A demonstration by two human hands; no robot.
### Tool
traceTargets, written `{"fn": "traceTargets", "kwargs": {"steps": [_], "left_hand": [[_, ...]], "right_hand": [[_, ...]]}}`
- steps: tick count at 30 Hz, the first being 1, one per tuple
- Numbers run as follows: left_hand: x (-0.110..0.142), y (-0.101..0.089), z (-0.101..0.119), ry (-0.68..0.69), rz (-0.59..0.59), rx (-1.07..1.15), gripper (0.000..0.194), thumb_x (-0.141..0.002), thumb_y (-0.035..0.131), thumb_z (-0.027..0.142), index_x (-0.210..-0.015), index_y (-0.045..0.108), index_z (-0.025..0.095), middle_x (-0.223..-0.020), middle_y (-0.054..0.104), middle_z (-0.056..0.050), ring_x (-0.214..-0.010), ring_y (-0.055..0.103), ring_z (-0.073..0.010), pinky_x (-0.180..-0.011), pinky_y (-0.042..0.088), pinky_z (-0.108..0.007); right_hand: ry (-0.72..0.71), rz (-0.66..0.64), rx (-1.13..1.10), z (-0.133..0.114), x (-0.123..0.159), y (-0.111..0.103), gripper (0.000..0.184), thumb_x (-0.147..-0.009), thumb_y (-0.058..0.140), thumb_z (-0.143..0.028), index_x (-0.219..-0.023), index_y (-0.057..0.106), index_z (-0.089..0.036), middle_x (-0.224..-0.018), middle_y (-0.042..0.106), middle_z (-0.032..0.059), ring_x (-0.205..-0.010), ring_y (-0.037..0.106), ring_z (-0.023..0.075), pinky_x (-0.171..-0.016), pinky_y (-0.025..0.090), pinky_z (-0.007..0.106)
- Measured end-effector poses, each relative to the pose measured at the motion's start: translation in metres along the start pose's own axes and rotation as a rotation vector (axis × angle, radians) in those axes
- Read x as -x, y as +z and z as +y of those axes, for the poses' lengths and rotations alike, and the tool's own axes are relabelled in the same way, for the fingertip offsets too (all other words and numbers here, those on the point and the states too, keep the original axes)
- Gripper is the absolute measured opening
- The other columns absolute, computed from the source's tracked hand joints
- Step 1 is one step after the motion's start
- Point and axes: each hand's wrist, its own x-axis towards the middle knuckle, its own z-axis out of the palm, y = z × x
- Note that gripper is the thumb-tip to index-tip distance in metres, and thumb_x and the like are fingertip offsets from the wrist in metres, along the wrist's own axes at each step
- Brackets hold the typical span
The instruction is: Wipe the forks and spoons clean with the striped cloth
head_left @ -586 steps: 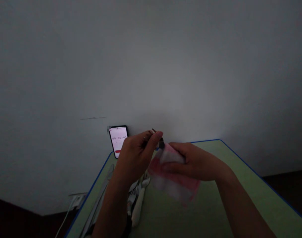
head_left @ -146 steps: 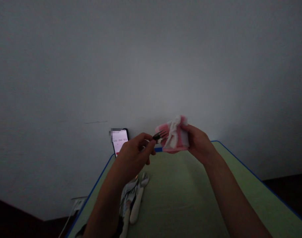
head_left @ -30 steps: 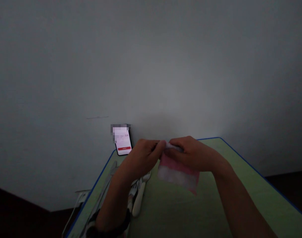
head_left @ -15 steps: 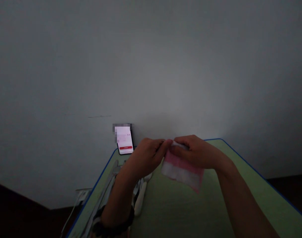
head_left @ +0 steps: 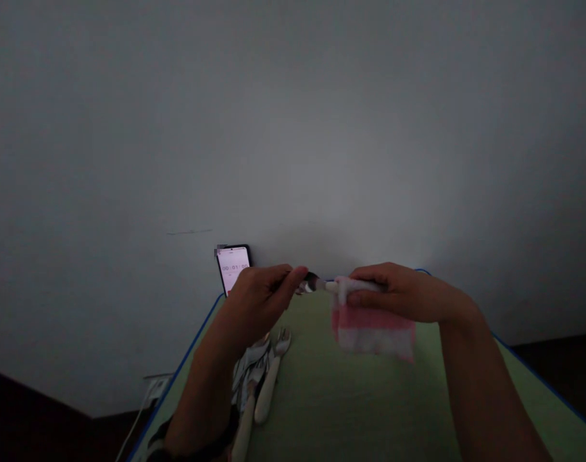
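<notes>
My left hand (head_left: 268,295) is closed, thumb and fingers pinching the shiny, rounded metal head of a spoon (head_left: 317,282). The fingers cover part of that head. The spoon's pale handle runs to the right into a pink and white cloth (head_left: 372,330). My right hand (head_left: 393,292) is closed on the cloth, which wraps round the handle and hangs below the fingers. Both hands are raised over the green table. Under my left forearm lie a fork (head_left: 274,375) with a pale handle and several other pieces of cutlery.
A phone (head_left: 234,266) with a lit screen leans on the grey wall (head_left: 302,128) at the back left. The green table (head_left: 351,404) has a blue edge. A socket with a white cable (head_left: 138,417) is at the lower left.
My hands have moved apart, with the cloth and right hand shifting right. The spoon now shows between them. My left hand has moved left, uncovering more of the forks on the table.
</notes>
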Motion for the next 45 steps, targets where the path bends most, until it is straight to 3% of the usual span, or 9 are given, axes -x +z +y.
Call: {"fn": "traceTargets", "kwargs": {"steps": [3,7,11,16,22,30,37,42,45], "left_hand": [[0.002,-0.003,-0.004,-0.035,-0.001,0.098,0.025,-0.085,0.05,0.036,-0.093,0.061,0.016,-0.07,0.063,0.0,-0.055,0.054,-0.0085,-0.05,0.043,-0.018],[0.006,-0.006,-0.008,-0.058,-0.006,0.232,0.033,-0.082,0.055,0.036,-0.112,0.056,0.021,-0.09,0.066,-0.003,-0.068,0.061,-0.0113,-0.061,0.051,-0.022],[0.008,-0.011,-0.003,-0.028,-0.05,0.241,0.032,-0.077,0.062,0.036,-0.106,0.061,0.023,-0.09,0.069,-0.002,-0.076,0.064,-0.0139,-0.067,0.053,-0.023],[0.008,-0.011,0.008,0.02,-0.095,0.269,0.03,-0.073,0.067,0.032,-0.102,0.064,0.024,-0.086,0.071,0.0,-0.069,0.065,-0.0117,-0.064,0.052,-0.02],[0.004,0.002,0.01,0.058,-0.116,0.201,0.028,-0.076,0.064,0.028,-0.104,0.063,0.025,-0.083,0.071,0.001,-0.069,0.065,-0.0121,-0.062,0.05,-0.021],[0.008,-0.004,0.017,0.063,-0.092,0.269,0.031,-0.075,0.066,0.029,-0.104,0.062,0.024,-0.078,0.069,0.002,-0.064,0.062,-0.0097,-0.056,0.049,-0.017],[0.006,-0.003,0.019,-0.01,-0.129,0.241,0.029,-0.082,0.056,0.034,-0.109,0.054,0.023,-0.086,0.067,0.0,-0.072,0.062,-0.0121,-0.057,0.048,-0.02],[0.002,0.001,0.02,-0.069,-0.101,0.106,0.023,-0.086,0.046,0.04,-0.09,0.055,0.019,-0.074,0.065,0.001,-0.063,0.058,-0.0107,-0.056,0.042,-0.021],[0.001,0.002,0.017,-0.056,-0.161,-0.006,0.028,-0.089,0.042,0.039,-0.076,0.053,0.018,-0.062,0.058,0.003,-0.056,0.053,-0.0097,-0.051,0.036,-0.021]], "right_hand": [[0.018,0.045,0.043,0.002,0.002,0.0,0.038,-0.084,0.044,-0.05,-0.092,0.061,-0.016,-0.073,0.057,0.0013,-0.06,0.046,0.0103,-0.049,0.033,0.02],[0.026,0.106,0.055,0.003,0.002,0.0,0.041,-0.083,0.043,-0.052,-0.085,0.061,-0.015,-0.07,0.055,0.0008,-0.057,0.045,0.0096,-0.047,0.032,0.02],[0.032,0.057,-0.017,0.003,0.002,0.001,0.04,-0.083,0.043,-0.051,-0.089,0.061,-0.015,-0.069,0.055,0.0007,-0.056,0.044,0.0092,-0.046,0.032,0.02],[0.022,0.009,-0.028,-0.001,-0.003,0.005,0.038,-0.085,0.041,-0.049,-0.085,0.059,-0.016,-0.064,0.05,-0.0015,-0.052,0.041,0.0079,-0.044,0.03,0.019],[-0.002,0.11,0.144,-0.001,-0.016,0.015,0.03,-0.086,0.042,-0.04,-0.077,0.056,-0.015,-0.061,0.049,-0.0021,-0.053,0.04,0.0077,-0.046,0.027,0.02],[-0.095,0.15,0.068,-0.01,-0.02,0.019,0.028,-0.086,0.043,-0.039,-0.079,0.055,-0.015,-0.063,0.049,-0.0025,-0.056,0.041,0.0071,-0.048,0.029,0.019],[-0.104,0.254,0.129,-0.008,-0.025,0.021,0.028,-0.085,0.045,-0.038,-0.075,0.056,-0.015,-0.063,0.052,-0.0026,-0.056,0.042,0.0069,-0.049,0.028,0.019],[-0.136,0.239,0.124,-0.01,-0.025,0.024,0.025,-0.085,0.048,-0.036,-0.073,0.056,-0.016,-0.061,0.052,-0.0037,-0.056,0.042,0.0063,-0.05,0.028,0.019],[-0.133,0.242,0.128,-0.011,-0.026,0.025,0.025,-0.085,0.048,-0.036,-0.072,0.055,-0.016,-0.062,0.052,-0.0036,-0.056,0.043,0.0063,-0.05,0.029,0.019]]}}
